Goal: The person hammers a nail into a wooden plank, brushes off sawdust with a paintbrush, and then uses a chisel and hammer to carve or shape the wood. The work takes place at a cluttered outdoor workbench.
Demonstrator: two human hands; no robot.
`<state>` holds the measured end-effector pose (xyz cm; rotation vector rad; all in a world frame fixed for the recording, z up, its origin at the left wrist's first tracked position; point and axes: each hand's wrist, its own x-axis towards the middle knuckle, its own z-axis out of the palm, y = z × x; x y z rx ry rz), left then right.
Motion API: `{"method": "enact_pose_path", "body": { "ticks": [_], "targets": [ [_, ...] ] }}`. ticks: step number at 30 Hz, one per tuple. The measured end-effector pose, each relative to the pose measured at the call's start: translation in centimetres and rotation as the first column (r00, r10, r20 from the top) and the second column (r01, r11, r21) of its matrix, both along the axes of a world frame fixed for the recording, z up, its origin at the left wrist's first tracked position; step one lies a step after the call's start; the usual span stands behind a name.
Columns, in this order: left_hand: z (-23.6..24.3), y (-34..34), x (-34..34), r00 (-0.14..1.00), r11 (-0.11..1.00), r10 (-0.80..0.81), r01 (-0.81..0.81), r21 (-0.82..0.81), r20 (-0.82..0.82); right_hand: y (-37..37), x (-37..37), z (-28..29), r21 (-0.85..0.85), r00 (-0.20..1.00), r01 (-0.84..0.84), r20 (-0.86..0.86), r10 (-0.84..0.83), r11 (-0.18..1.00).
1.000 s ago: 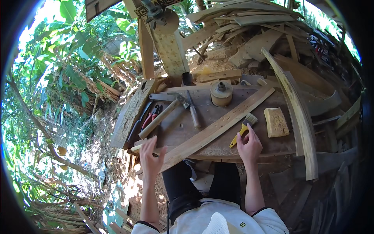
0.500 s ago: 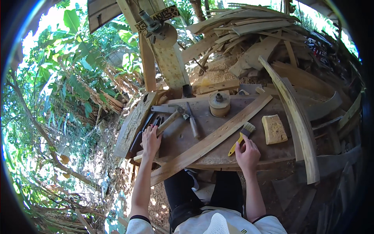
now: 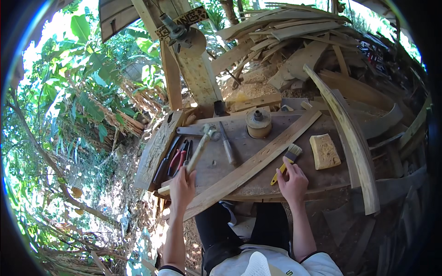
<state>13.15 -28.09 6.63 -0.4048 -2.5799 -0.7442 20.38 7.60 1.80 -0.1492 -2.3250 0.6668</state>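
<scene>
My left hand (image 3: pixel 183 187) is closed around the lower end of a hammer's wooden handle (image 3: pixel 199 152). The hammer's head (image 3: pixel 211 132) is at the far end, beside a chisel-like tool with a worn wooden handle (image 3: pixel 229 149). To the left of that hand are red-handled pliers (image 3: pixel 176 161) and a dark-handled tool (image 3: pixel 164 164). My right hand (image 3: pixel 294 183) has its thumb and fingers on the yellow handle of a flat paintbrush (image 3: pixel 289 159), bristles pointing away from me. Right of the brush sits a pale, rough-cut wood block (image 3: pixel 325 152).
A long plank (image 3: pixel 258 163) crosses the workbench (image 3: pixel 251 186) diagonally between my hands. Behind it stands a round wooden piece with a metal spindle (image 3: pixel 258 123). A curved timber (image 3: pixel 343 133) leans at the right. Offcuts (image 3: pixel 294 34) are heaped beyond; a post (image 3: pixel 195 73) rises at the back.
My left hand has drawn nearer to me and slightly right, swinging the hammer handle steeper and uncovering the red-handled pliers. My right hand and the paintbrush have barely moved.
</scene>
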Motion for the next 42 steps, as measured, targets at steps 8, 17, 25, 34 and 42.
{"method": "enact_pose_path", "body": {
  "ticks": [8, 17, 25, 34, 42],
  "targets": [
    [-0.1, 3.8, 8.8, 0.577, 0.543, -0.683, -0.009, 0.839, 0.448, 1.7, 1.9, 0.2, -0.065, 0.995, 0.054, 0.090, -0.049, 0.996],
    [-2.1, 9.4, 10.1, 0.016, 0.293, -0.941, -0.458, 0.840, 0.337, -8.1, 4.3, 0.1, -0.894, 0.671, -0.439, -0.259, 0.694, 0.090],
    [-1.7, 10.2, 6.9, 0.505, 0.699, -0.671, 0.188, 0.690, 0.542, -5.2, 1.3, 1.4, -0.975, 0.848, -0.218, -0.215, 0.484, -0.051],
    [-4.8, 10.0, -3.2, 0.983, 0.983, -0.152, 0.162, -0.088, 0.105, -0.5, -0.6, -0.7, -0.981, 0.845, -0.192, -0.160, 0.510, 0.011],
    [-6.5, 12.3, -4.6, 0.974, 0.977, -0.192, 0.202, -0.075, 0.123, 0.6, -1.1, -0.7, -0.983, 0.821, -0.139, -0.181, 0.541, -0.119]
  ]
}}
